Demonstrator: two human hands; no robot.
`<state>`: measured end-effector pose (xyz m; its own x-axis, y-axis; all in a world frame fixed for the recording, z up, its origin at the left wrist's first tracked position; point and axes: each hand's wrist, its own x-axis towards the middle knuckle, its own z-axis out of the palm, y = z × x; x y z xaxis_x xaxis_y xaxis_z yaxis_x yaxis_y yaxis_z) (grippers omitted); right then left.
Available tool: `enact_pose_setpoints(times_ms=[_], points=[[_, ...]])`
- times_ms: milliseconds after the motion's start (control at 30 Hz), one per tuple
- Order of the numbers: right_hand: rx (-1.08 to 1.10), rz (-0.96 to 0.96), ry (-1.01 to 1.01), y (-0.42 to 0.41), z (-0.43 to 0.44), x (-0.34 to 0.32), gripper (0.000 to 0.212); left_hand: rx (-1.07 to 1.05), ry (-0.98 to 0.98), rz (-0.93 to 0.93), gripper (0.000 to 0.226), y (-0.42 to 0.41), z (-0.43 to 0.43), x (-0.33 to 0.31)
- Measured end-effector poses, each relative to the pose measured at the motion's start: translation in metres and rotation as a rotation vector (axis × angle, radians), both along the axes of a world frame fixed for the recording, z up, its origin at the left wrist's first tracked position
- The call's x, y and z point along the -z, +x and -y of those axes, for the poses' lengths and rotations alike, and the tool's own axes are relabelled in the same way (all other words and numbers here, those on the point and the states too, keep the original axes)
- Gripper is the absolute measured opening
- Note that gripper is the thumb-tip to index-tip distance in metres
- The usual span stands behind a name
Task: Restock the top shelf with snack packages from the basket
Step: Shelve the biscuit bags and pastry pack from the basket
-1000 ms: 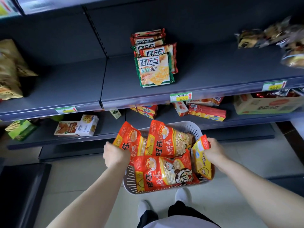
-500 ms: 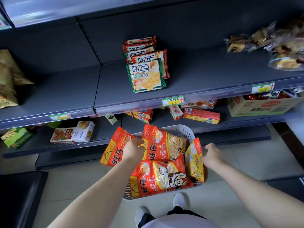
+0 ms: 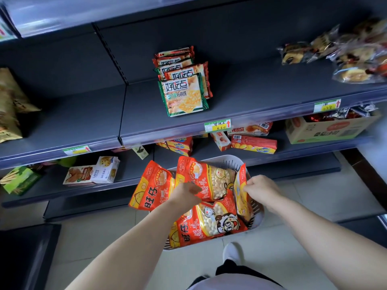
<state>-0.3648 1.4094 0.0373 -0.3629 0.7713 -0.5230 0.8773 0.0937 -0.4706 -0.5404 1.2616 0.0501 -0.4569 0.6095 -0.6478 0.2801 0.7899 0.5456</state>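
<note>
A white slotted basket [image 3: 258, 219] stands on the floor in front of the shelving, holding several red and orange snack bags. One bag [image 3: 149, 186] leans out over the basket's left rim, one [image 3: 209, 177] lies at the back, one [image 3: 207, 225] lies in front, and a narrow one [image 3: 240, 192] stands on edge at the right. My left hand [image 3: 184, 194] lies between the left and back bags, its curled fingers gripping the back bag's lower left edge. My right hand [image 3: 261, 189] pinches the upright bag's top edge.
The grey shelf [image 3: 261, 97] above the basket carries a row of green cracker packs [image 3: 184, 95], with clear-wrapped pastries [image 3: 356, 57] to the right and tan bags [image 3: 10, 105] to the left. The lower shelf holds boxes [image 3: 253, 144] and a carton [image 3: 330, 128]. Another shelf edge [image 3: 62, 15] runs overhead.
My left hand has moved right, from the left bag onto the back bag. My right hand has slid onto the upright bag's top edge. The view has tilted slightly upward.
</note>
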Motion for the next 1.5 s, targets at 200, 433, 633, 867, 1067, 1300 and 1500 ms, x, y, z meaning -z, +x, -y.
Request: enact_pose_setpoints(times_ms=[200, 433, 633, 867, 1067, 1300, 1500], points=[[0.266, -0.449, -0.273, -0.03, 0.02, -0.077, 0.01, 0.249, -0.061, 0.218, 0.098, 0.01, 0.023, -0.011], [0.431, -0.791, -0.459, -0.052, 0.056, -0.129, 0.006, -0.042, 0.29, 0.213, 0.119, 0.034, 0.035, -0.031], [0.379, -0.956, -0.425, -0.051, 0.082, -0.162, 0.007, -0.294, 0.681, -0.188, 0.056, 0.016, 0.038, -0.052], [0.181, -0.757, -0.182, -0.011, 0.076, -0.16, 0.035, -0.572, 0.741, 0.172, 0.019, 0.015, 0.027, -0.087], [0.051, -0.514, -0.19, 0.027, 0.058, -0.127, 0.087, -0.57, 0.716, 0.355, 0.024, 0.029, 0.012, -0.099], [0.1, -0.642, -0.133, 0.096, 0.006, -0.146, 0.061, -0.368, 0.732, 0.355, 0.018, 0.086, -0.061, -0.144], [0.277, -0.852, 0.005, 0.174, -0.065, -0.18, 0.048, -0.256, 0.817, 0.398, 0.035, 0.17, -0.155, -0.199]])
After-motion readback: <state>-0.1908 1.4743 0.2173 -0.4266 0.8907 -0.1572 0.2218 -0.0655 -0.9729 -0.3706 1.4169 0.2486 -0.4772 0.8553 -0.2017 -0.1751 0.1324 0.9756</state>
